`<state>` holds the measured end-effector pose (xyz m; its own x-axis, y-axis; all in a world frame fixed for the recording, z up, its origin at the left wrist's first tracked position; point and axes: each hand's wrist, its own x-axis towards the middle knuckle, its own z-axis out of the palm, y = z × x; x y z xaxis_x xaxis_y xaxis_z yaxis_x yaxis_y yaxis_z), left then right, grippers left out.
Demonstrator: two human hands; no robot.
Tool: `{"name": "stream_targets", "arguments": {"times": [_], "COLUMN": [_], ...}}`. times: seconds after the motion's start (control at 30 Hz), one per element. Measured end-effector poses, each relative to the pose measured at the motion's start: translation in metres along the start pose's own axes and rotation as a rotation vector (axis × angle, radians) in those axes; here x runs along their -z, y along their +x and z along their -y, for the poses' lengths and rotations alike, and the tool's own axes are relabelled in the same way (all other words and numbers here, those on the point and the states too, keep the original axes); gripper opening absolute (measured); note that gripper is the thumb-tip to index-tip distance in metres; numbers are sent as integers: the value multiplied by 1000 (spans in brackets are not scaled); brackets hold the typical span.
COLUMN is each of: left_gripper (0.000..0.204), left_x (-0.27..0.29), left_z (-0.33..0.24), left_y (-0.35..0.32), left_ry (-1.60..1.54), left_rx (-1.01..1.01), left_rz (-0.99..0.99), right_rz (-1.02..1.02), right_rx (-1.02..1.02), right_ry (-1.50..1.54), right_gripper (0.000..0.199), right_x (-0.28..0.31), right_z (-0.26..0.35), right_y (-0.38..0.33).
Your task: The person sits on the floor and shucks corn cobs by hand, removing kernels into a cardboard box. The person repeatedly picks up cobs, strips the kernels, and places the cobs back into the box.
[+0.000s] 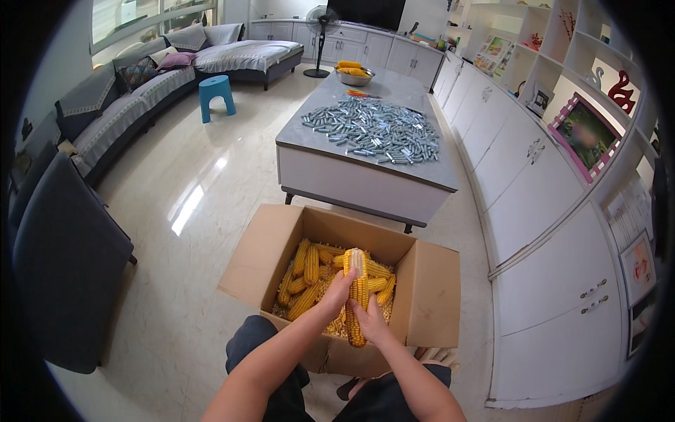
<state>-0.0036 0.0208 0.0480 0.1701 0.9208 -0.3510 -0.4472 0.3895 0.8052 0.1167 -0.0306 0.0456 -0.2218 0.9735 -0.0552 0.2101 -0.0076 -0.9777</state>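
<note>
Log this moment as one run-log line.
left hand: gripping corn cob, far part; right hand: gripping same cob, near part; cob: pale patch at far end; below: open cardboard box, other cobs inside

You are using two hands (339, 290) and holding one corn cob (358, 290); at least eight boxed cobs (311, 264) are showing. You are also facing one box (434, 295), one table (358, 176), one bowl (360, 80), one stool (216, 88), one fan (322, 21), one television (369, 13), one sofa (239, 60) and silvery pieces (383, 130) numbering beyond exact counting.

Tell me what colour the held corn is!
The held corn is yellow, pale near its top; head view.
</note>
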Motion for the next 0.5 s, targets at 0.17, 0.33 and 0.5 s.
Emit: {"name": "stream_targets", "arguments": {"times": [0.17,0.33,0.5], "left_gripper": [43,38,36], "left_x": [-7,-2,-7], "left_z": [-15,-6,4], "left_y": [-7,-5,-5], "left_ry": [59,-24,36], "left_rx": [64,16,-44], "left_rz": [-9,89,3], "right_rz": [-42,-69,-89], "right_rx": [34,2,-21], "right_ry": [-27,63,-63], "right_gripper": [40,35,45], "right_x": [-4,-2,-2], "right_z": [8,-3,-1], "right_y": [-2,3,-2]}}
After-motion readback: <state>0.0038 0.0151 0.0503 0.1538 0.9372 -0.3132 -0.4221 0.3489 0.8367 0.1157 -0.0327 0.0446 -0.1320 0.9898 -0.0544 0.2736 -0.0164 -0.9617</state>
